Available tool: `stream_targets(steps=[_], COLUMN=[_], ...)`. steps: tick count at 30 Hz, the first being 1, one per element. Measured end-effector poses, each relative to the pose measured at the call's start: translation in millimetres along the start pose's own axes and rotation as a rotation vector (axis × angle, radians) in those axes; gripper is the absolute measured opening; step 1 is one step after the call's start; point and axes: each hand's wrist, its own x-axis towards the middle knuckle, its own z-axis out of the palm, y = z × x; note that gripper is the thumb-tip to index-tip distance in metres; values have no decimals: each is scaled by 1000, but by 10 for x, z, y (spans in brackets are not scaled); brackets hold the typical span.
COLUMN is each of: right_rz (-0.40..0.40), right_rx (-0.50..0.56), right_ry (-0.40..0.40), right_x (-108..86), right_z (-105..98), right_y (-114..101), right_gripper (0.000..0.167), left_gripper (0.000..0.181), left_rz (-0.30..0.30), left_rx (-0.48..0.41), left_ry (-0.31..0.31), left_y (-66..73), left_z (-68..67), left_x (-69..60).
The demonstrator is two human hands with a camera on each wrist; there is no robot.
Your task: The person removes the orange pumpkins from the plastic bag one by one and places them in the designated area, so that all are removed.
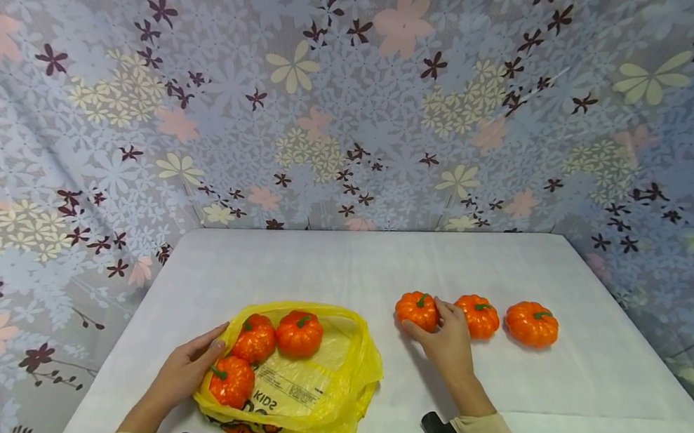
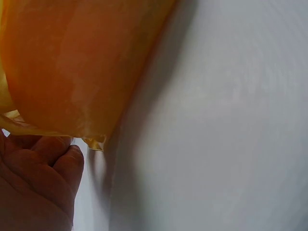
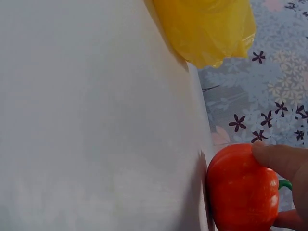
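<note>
A yellow plastic bag point(image 1: 347, 403) lies with its mouth spread wide at the left of the table. Three small orange toy pumpkins with green stems sit inside: one at the back left point(image 1: 255, 340), one at the back point(image 1: 300, 334) and one at the front left point(image 1: 233, 384). My left hand point(image 1: 180, 379) pinches the bag's left rim; in the left wrist view the bag partly covers the fingertips. To the right of the bag, my right hand point(image 1: 449, 343) grips another pumpkin point(image 1: 416, 310) between thumb and fingers. That pumpkin point(image 3: 240, 187) appears on or close to the tabletop in the right wrist view.
Two more pumpkins, a nearer one point(image 1: 481, 319) and a farther one point(image 1: 532, 325), stand in a row right of my right hand. White cloth covers the table point(image 1: 365, 264). A flowered curtain point(image 1: 335, 105) hangs behind and along the sides.
</note>
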Motion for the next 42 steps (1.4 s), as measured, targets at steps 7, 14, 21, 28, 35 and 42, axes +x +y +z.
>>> stream_targets(steps=[7,14,21,28,35,42], right_rz=[4,-3,-97,-115,-146,-126], right_rx=[-52,-84,-57,100,169,171], right_ry=[-3,-13,59,82,67,4], right_x=[-1,-16,-28,-46,-73,-134], right_z=[5,-26,-108,-164,-174,-119], right_y=[5,-25,-144,-279,-343,-393], right_gripper=[84,82,86,93,92,91], left_gripper=[69,68,70,70,71,70], left_rz=[-5,-1,-13,-12,-21,-29], left_rx=[17,13,6,14,10,14], left_ry=[3,2,-9,-6,-6,1], left_y=[9,13,9,10,0,17], left_z=[-1,3,3,2,14,27], left_x=[-9,-12,-8,6,4,-7])
